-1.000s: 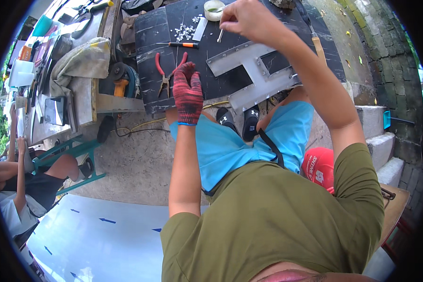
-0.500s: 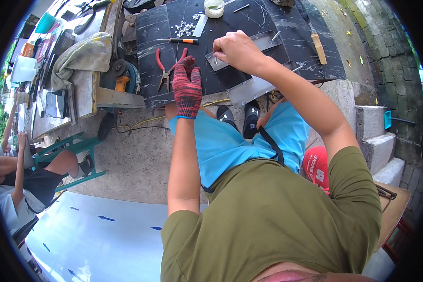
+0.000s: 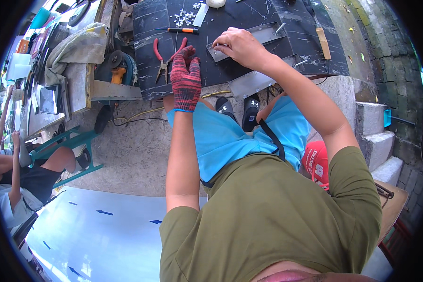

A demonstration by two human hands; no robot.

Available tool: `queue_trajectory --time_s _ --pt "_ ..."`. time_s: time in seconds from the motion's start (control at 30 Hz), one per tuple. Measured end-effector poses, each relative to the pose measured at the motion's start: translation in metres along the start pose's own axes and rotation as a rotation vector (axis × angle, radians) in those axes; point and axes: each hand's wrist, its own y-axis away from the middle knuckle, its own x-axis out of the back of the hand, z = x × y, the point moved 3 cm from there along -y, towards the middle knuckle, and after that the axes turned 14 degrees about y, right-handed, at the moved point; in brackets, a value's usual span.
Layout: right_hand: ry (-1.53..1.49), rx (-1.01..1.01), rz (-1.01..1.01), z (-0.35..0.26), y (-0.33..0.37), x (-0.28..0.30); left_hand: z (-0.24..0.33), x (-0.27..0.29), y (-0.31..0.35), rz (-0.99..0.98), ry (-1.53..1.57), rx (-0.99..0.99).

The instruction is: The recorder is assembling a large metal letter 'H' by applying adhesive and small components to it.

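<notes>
My right hand [image 3: 243, 48], bare, pinches at a small pin on the left end of a flat grey metal channel [image 3: 261, 35]; fingertips mostly hide the pin. A metal rod [image 3: 280, 27] stands up at the channel's other end. My left hand [image 3: 186, 80], in a red and black knitted glove, rests at the near edge of the table, fingers loosely curled and partly apart, nothing visible in them. Beside it lie red-handled pliers [image 3: 162, 70], jaws toward me, one handle next to the gloved fingertips. A second metal channel [image 3: 254, 83] overhangs the table edge.
On the black marbled table [image 3: 150, 14] lie an orange-black screwdriver [image 3: 183, 30], small metal bits [image 3: 184, 19], a pale strip [image 3: 200, 15] and a wooden-handled tool [image 3: 323, 43]. An angle grinder [image 3: 119, 68] sits left. Another person [image 3: 37, 171] is seated at far left.
The whole view has shifted slightly, so the table sits higher in the picture. My right hand stays at the channel's end, its fingers a little lower over the pin. The left hand barely moves.
</notes>
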Motion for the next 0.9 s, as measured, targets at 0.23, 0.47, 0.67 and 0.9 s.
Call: queue_trajectory --time_s 0.23,0.47,0.67,0.9 --pt "0.017 0.001 0.014 0.0021 0.0009 0.0006 -0.0025 0.0014 0.0002 0.030 0.074 0.036" --pt "0.007 -0.019 -0.024 0.0061 -0.0002 -0.0017 -0.0028 0.0006 -0.0012 0.016 0.048 0.023" --pt "0.040 0.004 -0.021 0.0059 -0.0018 -0.0012 -0.0038 0.0017 -0.0013 0.012 0.024 0.037" --pt "0.064 0.011 -0.005 0.0062 -0.0019 -0.0007 -0.0024 0.0000 -0.0007 0.013 0.114 0.072"
